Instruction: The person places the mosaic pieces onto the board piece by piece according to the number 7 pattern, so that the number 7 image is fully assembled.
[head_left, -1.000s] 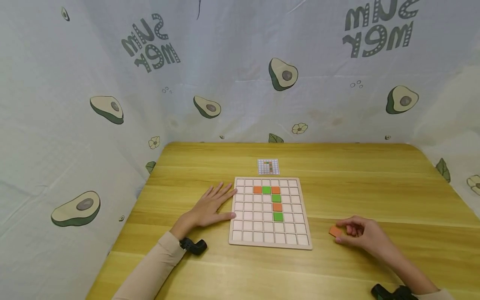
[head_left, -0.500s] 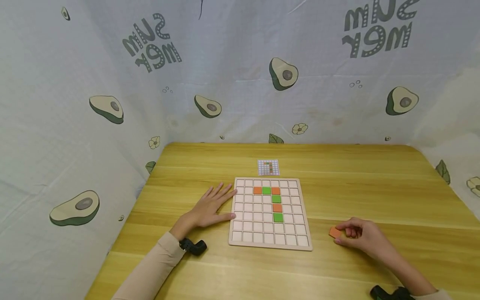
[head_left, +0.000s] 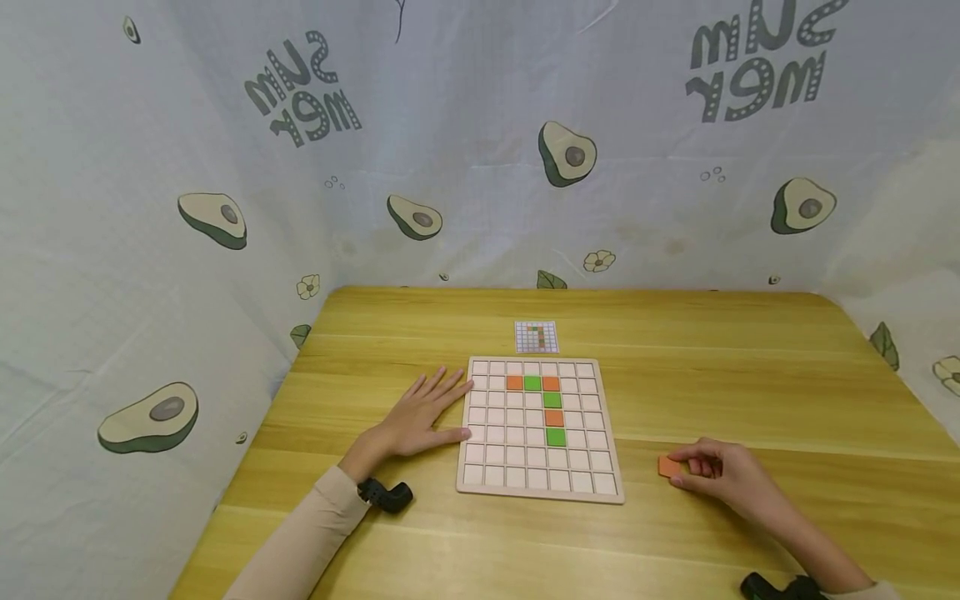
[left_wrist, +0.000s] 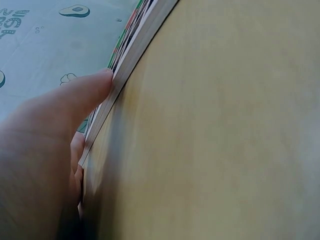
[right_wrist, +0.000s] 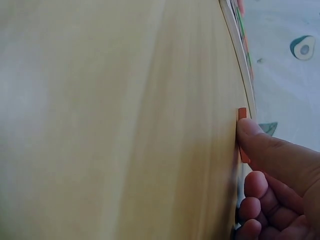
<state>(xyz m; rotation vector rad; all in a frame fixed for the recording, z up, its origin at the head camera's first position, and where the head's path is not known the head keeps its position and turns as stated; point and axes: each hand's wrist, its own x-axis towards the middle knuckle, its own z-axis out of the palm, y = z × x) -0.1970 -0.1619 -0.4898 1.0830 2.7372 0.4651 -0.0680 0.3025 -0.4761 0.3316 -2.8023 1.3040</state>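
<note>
A square wooden grid board (head_left: pixel 540 492) lies in the middle of the table. Three orange tiles and three green tiles (head_left: pixel 555 437) sit in its cells, making a row that turns down into a column. My left hand (head_left: pixel 416 421) is spread flat, with thumb and forefinger touching the board's left edge; in the left wrist view the thumb (left_wrist: pixel 95 92) meets that edge. To the right of the board, my right hand (head_left: pixel 723 473) pinches an orange square tile (head_left: pixel 668 467) between thumb and forefinger, close over the table, its other fingers curled in.
A small printed card (head_left: pixel 536 337) with a coloured grid pattern lies behind the board. The wooden table (head_left: pixel 750 367) runs back to a pale curtain (head_left: pixel 480 150) printed with avocados. A black band (head_left: pixel 386 493) circles the left wrist.
My right hand turns the orange tile slightly, and its edges now line up more squarely with the board. The left hand and the tiles in the board stay put.
</note>
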